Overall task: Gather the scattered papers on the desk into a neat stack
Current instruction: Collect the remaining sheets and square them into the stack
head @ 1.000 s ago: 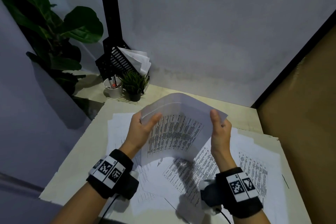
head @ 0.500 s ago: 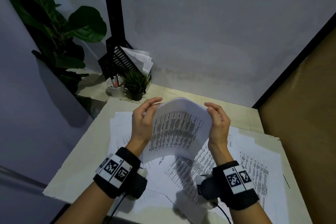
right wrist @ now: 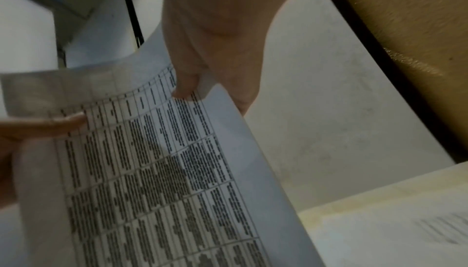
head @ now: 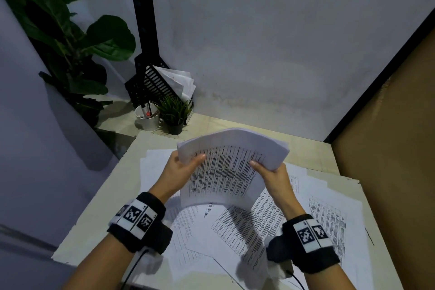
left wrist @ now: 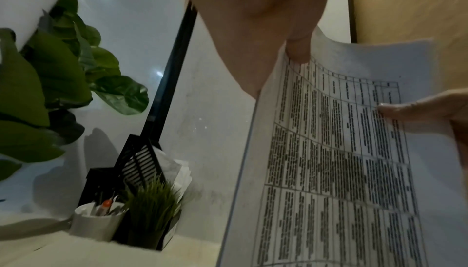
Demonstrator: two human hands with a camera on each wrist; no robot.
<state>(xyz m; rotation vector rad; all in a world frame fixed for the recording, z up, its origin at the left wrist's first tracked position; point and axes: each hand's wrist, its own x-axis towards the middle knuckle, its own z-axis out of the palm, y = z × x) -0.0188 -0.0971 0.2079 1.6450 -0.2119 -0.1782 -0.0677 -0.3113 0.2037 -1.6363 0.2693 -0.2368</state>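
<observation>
Head view shows 2 hands, the left hand (head: 182,169) and the right hand (head: 274,178), each pinching 1 side of 1 bundle of papers (head: 226,172), thumbs on the printed face, held above the counter (head: 113,186). The bundle bows upward between them, so I judge sheets may slide out if the pinch loosens. Several loose sheets (head: 327,214) lie below; I cannot count them exactly.

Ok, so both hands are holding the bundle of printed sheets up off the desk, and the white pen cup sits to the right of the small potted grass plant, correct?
Not quite. The white pen cup sits to the left of the small potted grass plant, as the head view shows. The rest holds: the left hand and right hand hold the bundle of printed sheets up off the desk.
</observation>
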